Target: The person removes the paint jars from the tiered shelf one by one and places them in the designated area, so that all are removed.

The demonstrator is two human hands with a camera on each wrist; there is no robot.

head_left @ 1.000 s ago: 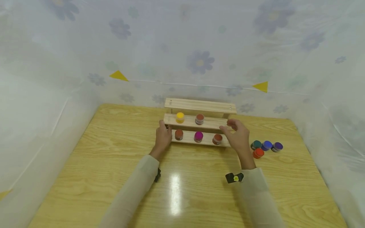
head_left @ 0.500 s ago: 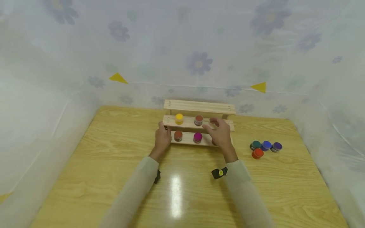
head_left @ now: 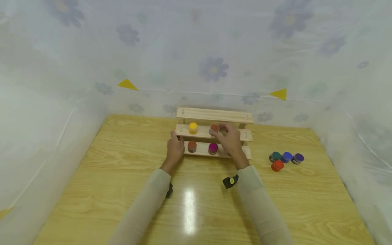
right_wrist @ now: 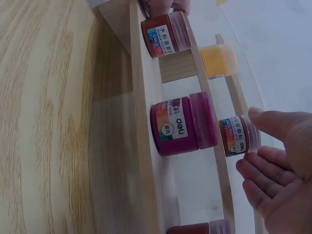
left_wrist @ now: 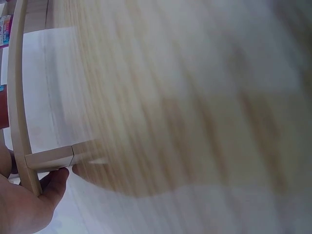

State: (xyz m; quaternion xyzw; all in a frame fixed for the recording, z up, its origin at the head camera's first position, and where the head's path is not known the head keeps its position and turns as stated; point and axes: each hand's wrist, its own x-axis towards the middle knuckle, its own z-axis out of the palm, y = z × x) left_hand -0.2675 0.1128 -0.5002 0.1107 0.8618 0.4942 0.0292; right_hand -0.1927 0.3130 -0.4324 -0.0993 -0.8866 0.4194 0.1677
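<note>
A three-step wooden display rack [head_left: 214, 114] stands at the table's back. My left hand [head_left: 175, 148] grips its left end, thumb and fingers around the wood in the left wrist view. On the middle step, my right hand [head_left: 231, 141] pinches a reddish-brown paint jar [right_wrist: 234, 136] by its lid, thumb on one side and fingers on the other. A yellow paint jar [head_left: 193, 128] is to its left. The lower step bears a reddish-brown jar [head_left: 192, 146], a magenta jar [head_left: 212, 148] and another reddish-brown jar [right_wrist: 195, 229], which my right hand hides in the head view.
Right of the rack, a dark green jar [head_left: 275, 156], a blue jar [head_left: 286, 157], a purple jar [head_left: 297, 158] and a red jar [head_left: 277, 165] stand clustered on the wooden table [head_left: 137, 136]. A flower-patterned sheet [head_left: 171, 61] hangs close behind the rack.
My right hand has moved left from the rack's right end to the reddish-brown jar on the middle step and taken hold of it. My left hand has stayed at the rack's left end.
</note>
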